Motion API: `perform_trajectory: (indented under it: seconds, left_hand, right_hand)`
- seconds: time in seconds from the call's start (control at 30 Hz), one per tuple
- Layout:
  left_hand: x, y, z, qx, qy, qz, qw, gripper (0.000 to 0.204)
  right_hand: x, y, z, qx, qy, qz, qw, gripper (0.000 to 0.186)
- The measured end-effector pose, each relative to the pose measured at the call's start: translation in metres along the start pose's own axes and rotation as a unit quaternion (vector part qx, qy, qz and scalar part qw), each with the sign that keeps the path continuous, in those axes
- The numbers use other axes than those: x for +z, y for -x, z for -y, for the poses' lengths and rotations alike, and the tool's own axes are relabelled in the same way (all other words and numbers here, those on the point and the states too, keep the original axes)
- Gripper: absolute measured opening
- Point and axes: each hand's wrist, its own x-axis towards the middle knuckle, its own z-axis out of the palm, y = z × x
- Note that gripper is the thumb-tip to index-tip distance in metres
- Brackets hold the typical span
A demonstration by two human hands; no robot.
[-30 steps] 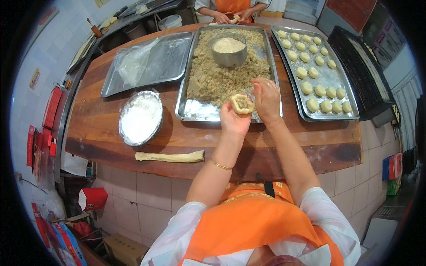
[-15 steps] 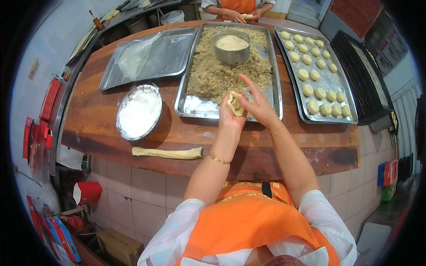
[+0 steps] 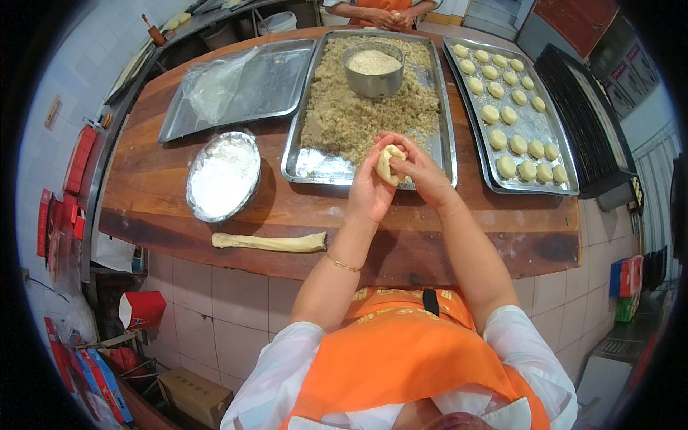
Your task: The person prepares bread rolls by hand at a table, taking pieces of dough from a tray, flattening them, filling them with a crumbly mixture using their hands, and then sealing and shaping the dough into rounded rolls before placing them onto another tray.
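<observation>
Just over the near edge of the large tray of crumbly mixture, I see from my distant post one pale dough piece, placed between two hands. The left hand is cupped around its left side, and the right hand closes upon it from the opposite side. So both hands grip the same dough, and I notice nothing else in them. A fold or opening shows on its face, but fingers cover a part; I cannot tell how well the edge is joined, nor what lies inside.

In my judgement, this edge is the weak point. Too much pressure could make the wall thin and tear it; crumbs caught in the fold could prevent it from sticking. Too loose a hold could let the dough drop.

Farther out, a metal bowl stands upon the mixture. To the left are a dish of white powder and, near the table's front edge, a dough roll. The left forearm is just beside this roll, so a careless sweep could push it off. To the right, small dough rounds sit on another tray. Across the table, a co-worker's hands are also visible.
</observation>
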Motion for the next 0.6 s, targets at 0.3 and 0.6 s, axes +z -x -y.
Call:
perform_trajectory:
  seconds: [0.3,0.6]
  left_hand:
    - [-0.032,-0.003,0.018,0.043,-0.029,-0.004,0.999,0.025]
    - [0.001,0.021,-0.02,-0.037,-0.143,0.083,0.986,0.042]
  right_hand:
    - [0.012,0.01,-0.01,-0.06,0.161,0.019,0.985,0.06]
    - [0.013,0.019,0.014,0.004,-0.022,0.005,1.0,0.06]
